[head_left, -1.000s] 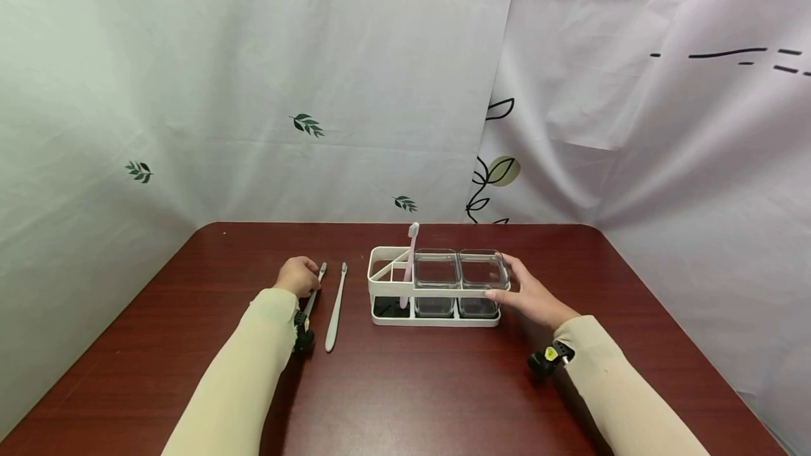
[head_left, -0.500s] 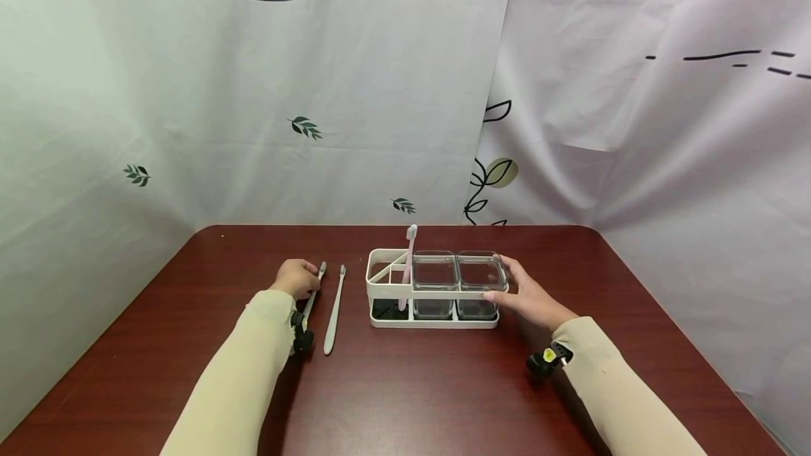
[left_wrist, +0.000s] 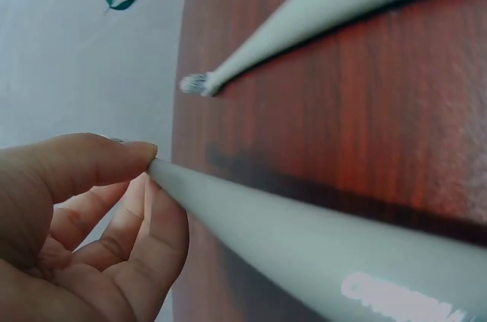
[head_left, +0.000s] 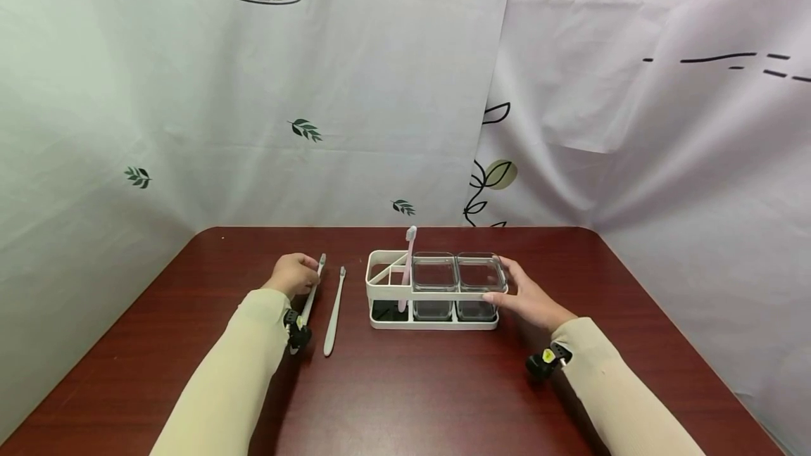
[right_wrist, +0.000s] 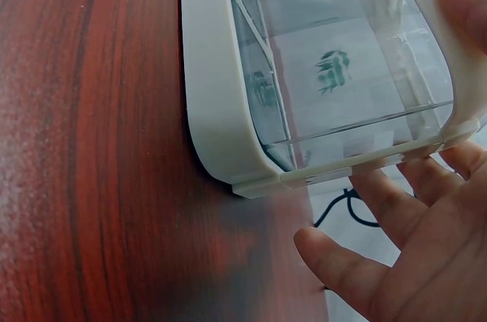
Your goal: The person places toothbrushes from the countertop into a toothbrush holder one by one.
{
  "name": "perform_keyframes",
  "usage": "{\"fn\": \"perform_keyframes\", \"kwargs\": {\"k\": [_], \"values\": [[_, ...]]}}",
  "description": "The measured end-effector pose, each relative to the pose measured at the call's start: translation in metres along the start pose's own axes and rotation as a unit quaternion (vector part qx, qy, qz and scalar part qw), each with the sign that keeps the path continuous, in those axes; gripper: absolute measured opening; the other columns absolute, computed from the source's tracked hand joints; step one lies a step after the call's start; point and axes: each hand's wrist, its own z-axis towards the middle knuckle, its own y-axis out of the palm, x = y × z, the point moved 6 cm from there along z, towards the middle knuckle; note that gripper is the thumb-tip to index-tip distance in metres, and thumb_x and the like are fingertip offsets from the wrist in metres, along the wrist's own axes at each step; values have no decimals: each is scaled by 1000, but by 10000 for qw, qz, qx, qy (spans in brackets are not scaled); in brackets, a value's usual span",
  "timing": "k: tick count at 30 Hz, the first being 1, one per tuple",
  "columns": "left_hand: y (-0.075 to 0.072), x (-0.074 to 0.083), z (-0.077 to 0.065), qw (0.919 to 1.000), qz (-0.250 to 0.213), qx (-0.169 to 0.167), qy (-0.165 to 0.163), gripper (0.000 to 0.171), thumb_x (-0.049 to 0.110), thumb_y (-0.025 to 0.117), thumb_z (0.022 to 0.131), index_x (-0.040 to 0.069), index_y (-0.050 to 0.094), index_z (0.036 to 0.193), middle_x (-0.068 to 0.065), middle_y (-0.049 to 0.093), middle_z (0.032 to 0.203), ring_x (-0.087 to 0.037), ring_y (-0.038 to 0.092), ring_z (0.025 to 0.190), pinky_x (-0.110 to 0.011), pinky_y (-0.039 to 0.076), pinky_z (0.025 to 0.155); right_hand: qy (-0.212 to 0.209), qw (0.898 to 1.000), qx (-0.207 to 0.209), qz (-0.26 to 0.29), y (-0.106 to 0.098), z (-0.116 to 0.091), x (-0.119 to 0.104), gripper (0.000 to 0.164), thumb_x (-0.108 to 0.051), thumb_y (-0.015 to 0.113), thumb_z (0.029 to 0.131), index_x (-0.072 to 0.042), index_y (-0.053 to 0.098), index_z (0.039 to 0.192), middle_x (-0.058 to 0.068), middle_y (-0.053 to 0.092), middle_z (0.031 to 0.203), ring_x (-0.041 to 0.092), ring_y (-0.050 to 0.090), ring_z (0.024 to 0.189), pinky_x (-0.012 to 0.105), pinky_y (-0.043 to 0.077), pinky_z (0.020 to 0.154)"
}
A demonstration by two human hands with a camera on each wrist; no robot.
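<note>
Thumb and fingertips of my left hand [head_left: 293, 275] pinch a pale grey-white toothbrush [left_wrist: 304, 250] at its neck, its bristle end pointing away. In the left wrist view a shadow falls on the tabletop under this brush. A second pale toothbrush [head_left: 334, 315] lies on the table just right of it. My right hand [head_left: 532, 301] holds the right end of a white two-tier toothbrush holder [head_left: 388, 288], thumb on the front of its upper rail. A pink toothbrush [head_left: 408, 266] stands slightly tilted in the holder's left part. Two clear square cups [right_wrist: 342, 71] fill its right part.
The dark red-brown table [head_left: 418, 393] reaches back to a hanging white cloth [head_left: 380, 76] with leaf prints. Black wrist cameras sit at both cuffs, the left one [head_left: 298, 333] close over the held toothbrush's handle. A dark cord [right_wrist: 350, 204] shows past the table edge.
My left hand has shifted slightly up and left, and the toothbrush in it has risen with it. The right hand and the holder stay in place.
</note>
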Motion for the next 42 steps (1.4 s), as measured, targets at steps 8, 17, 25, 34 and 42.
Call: {"fn": "perform_keyframes", "kwargs": {"k": [8,17,25,34,42], "values": [[-3,13,-5,9996,-67,-13,267,30,-7,61,86,-9,56,115,-24,58,107,-32,64,93,-41,56,77,-24,9999,-79,107,-1,-1,-4,83,-25,71,88,-6,19,149,25,34,147,41,39,134,56,38,104],[-9,28,-11,9966,-605,252,505,35,-5,58,85,-9,54,120,-18,65,99,-13,63,75,-28,55,66,33,9996,-205,168,-2,1,-2,84,-26,72,87,-6,18,149,25,32,148,42,38,134,56,38,104],[-12,39,-19,9921,-864,476,770,36,-3,55,88,-7,53,125,-20,65,105,-8,62,75,-28,53,67,154,9995,-215,198,-1,2,1,86,-30,72,87,-7,18,149,24,31,150,42,36,135,57,36,105],[-10,53,-28,9859,-1216,725,889,41,-3,57,88,-3,53,129,-12,65,100,-5,60,73,-22,52,66,73,9992,-236,309,-1,0,-3,84,-25,71,88,-8,17,149,24,30,150,42,36,135,57,36,105],[-8,61,-38,9801,-1645,769,804,42,-1,61,90,2,53,130,-9,61,104,-8,61,81,-24,54,72,39,9991,-267,314,-1,-1,-3,84,-25,70,88,-7,16,150,25,29,150,42,36,135,58,35,105]]}}
